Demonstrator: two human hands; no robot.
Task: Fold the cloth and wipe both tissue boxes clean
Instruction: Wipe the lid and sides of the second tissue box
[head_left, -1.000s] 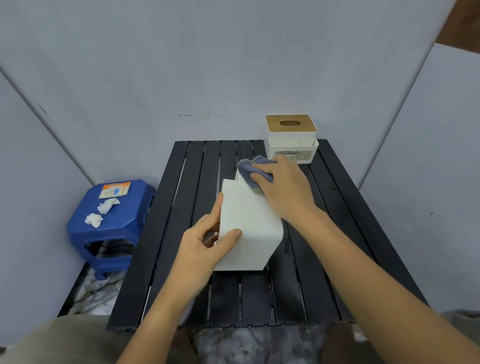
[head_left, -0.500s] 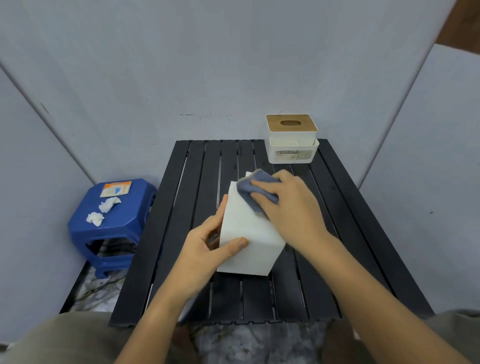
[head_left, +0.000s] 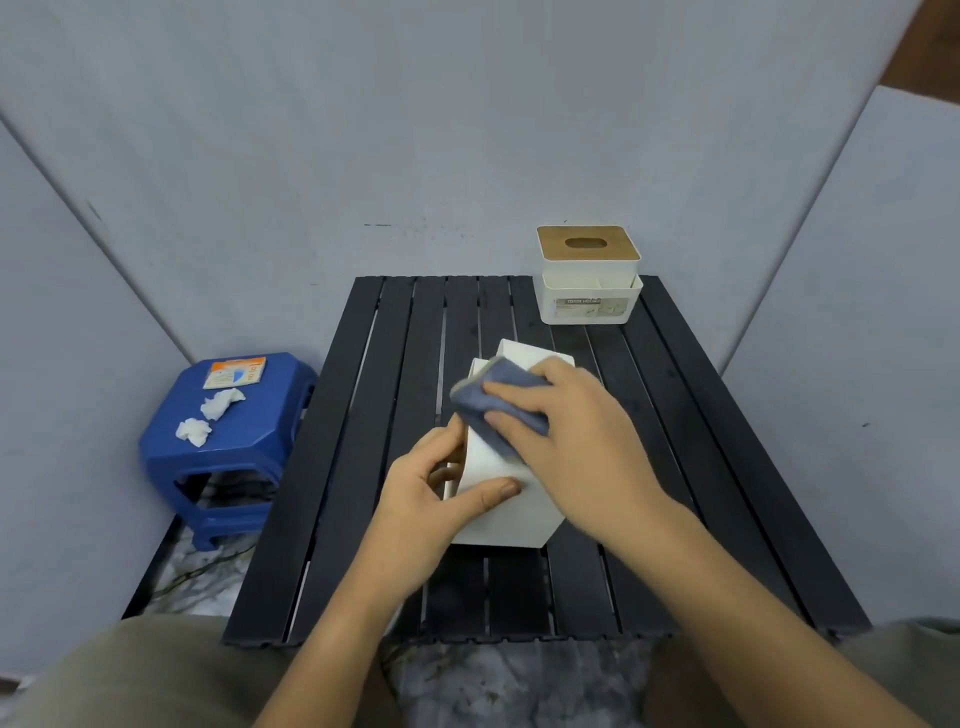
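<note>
- The slatted table (head_left: 332, 467) carries both boxes; the wood-lidded tissue box (head_left: 588, 275) stands well beyond the fingertips of both hands, untouched at the far edge, so it is probably the box left to wipe.
- The plain white tissue box (head_left: 501, 512) is tilted on the slats; it now sits nearer the person than a second ago.
- The right hand (head_left: 576, 441) has drawn the folded blue cloth (head_left: 491, 405) back from the box's far end toward its left top edge; its fingers lie flat on the cloth, pressing it down.
- The left hand (head_left: 421, 499) grips the box, thumb across the wiped face, fingers curled round the left side.
- Judgement: one face nearly finished.
</note>
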